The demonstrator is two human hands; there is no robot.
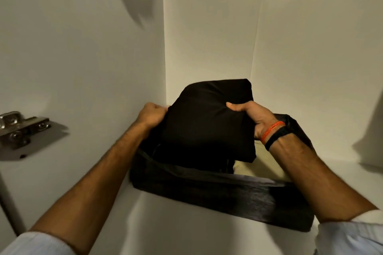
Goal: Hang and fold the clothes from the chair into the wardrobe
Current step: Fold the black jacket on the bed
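Both forearms reach forward and up into the wardrobe [207, 27], sleeves pushed back to the elbows. The left hand [152, 116] is curled at the left edge of the folded black garment [209, 124], its grip clenched on the cloth there; the knuckles sit close to the wardrobe's left side wall [83, 58]. The right hand [251, 119] grasps the garment's right edge — thumb pressed on top, fingers wrapped under — with an orange thread band [271, 131] and a black band [276, 137] at the wrist.

The garment is held tilted, far end raised, its near end dipping into the dark fabric storage box [217, 192] that stands on the shelf [176, 223] in the rear left corner. A beige folded item [263, 165] lies in the box's right half, under the right wrist. The box's near rim sags. Right of the box the shelf is bare — open room there. A metal hinge [20, 128] is fixed to the left wall, well apart from the hands.
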